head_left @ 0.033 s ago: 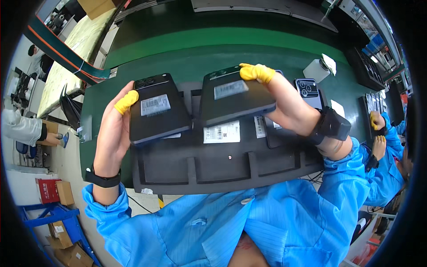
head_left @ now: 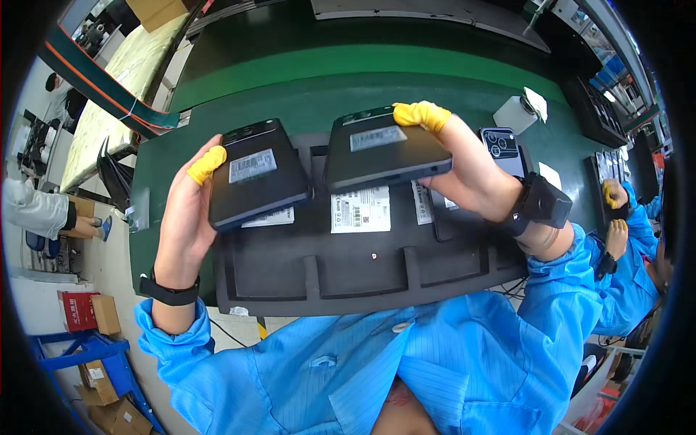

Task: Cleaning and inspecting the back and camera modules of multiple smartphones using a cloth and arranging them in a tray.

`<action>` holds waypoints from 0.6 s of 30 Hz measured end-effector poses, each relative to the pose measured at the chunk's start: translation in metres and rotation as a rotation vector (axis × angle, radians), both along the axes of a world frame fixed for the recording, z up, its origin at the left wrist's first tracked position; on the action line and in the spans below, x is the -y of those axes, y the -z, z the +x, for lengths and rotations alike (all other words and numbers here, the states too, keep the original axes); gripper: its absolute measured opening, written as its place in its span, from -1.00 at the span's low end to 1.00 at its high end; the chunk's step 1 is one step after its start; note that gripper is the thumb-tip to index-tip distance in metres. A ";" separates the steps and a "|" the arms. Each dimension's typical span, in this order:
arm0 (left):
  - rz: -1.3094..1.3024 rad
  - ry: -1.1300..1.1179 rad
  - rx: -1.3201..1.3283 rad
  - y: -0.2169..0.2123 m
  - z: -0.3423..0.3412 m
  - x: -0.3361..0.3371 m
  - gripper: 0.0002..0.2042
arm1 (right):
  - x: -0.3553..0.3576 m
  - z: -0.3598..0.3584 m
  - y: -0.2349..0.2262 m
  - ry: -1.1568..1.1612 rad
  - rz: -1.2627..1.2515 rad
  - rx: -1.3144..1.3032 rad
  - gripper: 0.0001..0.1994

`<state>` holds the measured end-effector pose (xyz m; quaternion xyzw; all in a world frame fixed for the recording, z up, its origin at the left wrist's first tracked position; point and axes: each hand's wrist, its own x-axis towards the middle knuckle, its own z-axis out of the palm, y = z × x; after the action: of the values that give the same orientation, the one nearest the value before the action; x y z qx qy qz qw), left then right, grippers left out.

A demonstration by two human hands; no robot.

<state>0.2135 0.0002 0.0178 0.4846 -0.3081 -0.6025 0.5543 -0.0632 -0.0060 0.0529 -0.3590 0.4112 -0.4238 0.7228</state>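
My left hand [head_left: 190, 196] is closed around the edge of a black smartphone [head_left: 264, 194], its back and camera corner turned up and a pale label stuck on it. My right hand [head_left: 464, 170] grips a second black smartphone [head_left: 384, 159], also labelled, with its bottom edge toward me. Yellow finger cots cover the thumbs. Both phones hang side by side above a black compartmented tray [head_left: 362, 272], where white labels [head_left: 360, 210] lie partly hidden beneath them. Beyond my right wrist rests another phone [head_left: 500, 143] with a large camera block, partly covered by my hand.
The tray lies on a green worktable [head_left: 290, 98]. A white bottle [head_left: 515, 114] stands at the far right, near black trays [head_left: 591, 112]. A co-worker's gloved hands [head_left: 616, 194] work at the right. Cardboard boxes [head_left: 105, 315] and a blue frame stand on the floor at left.
Both phones have tipped slightly, showing more of their bottom edges. More of the white label under the left phone is uncovered.
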 end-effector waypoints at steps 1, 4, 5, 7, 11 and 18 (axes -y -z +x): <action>0.000 -0.002 -0.001 0.005 0.004 -0.003 -0.62 | 0.000 -0.001 0.001 -0.002 0.000 -0.001 -0.77; -0.016 0.252 -0.407 0.017 0.010 -0.004 -0.77 | 0.006 -0.015 0.015 -0.113 -0.054 0.193 -0.78; -0.015 0.248 -0.408 0.017 0.009 -0.004 -0.77 | 0.007 -0.016 0.017 -0.116 -0.051 0.192 -0.78; 0.021 0.204 -0.478 0.017 0.003 -0.006 -0.79 | 0.011 -0.015 0.020 -0.118 -0.046 0.278 -0.72; 0.022 0.213 -0.551 0.012 -0.003 -0.009 -0.67 | 0.009 -0.016 0.023 -0.126 -0.050 0.298 -0.73; 0.159 0.073 -0.473 -0.014 -0.022 -0.012 -0.59 | 0.016 -0.025 0.024 0.039 0.196 0.277 -0.77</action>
<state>0.1919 0.0120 0.0315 0.3605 -0.1388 -0.7411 0.5492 -0.0884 -0.0224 0.0292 -0.2169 0.3538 -0.4411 0.7957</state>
